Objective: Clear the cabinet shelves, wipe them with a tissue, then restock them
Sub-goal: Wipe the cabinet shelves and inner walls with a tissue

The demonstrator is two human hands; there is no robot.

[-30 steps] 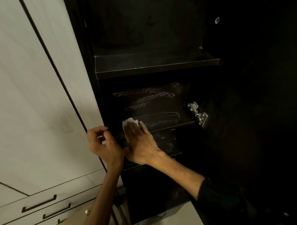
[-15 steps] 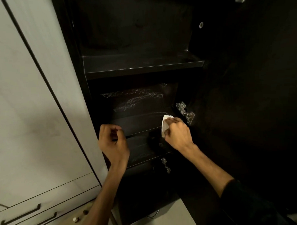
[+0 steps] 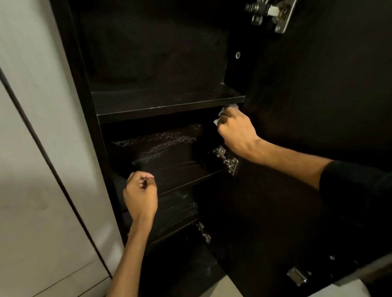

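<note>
A tall dark cabinet stands open with bare shelves. The upper shelf [image 3: 162, 103] is dark and dull. The middle shelf [image 3: 182, 173] and the lower shelf [image 3: 177, 211] carry pale wipe streaks. My right hand [image 3: 236, 133] grips a crumpled white tissue [image 3: 221, 115] at the right end of the upper shelf, just under its front edge. My left hand [image 3: 140, 197] hovers in front of the middle shelf's left end with its fingers curled in and nothing in it.
The open cabinet door [image 3: 323, 144] fills the right side, with metal hinges at the top [image 3: 272, 10] and mid-height [image 3: 227, 159]. A pale closed wardrobe door [image 3: 35, 154] stands on the left. Light floor shows at the bottom.
My right hand has risen with the tissue from the middle shelf's right end to the upper shelf's right end. My left hand stays curled near the cabinet's left edge. The view has tilted upward.
</note>
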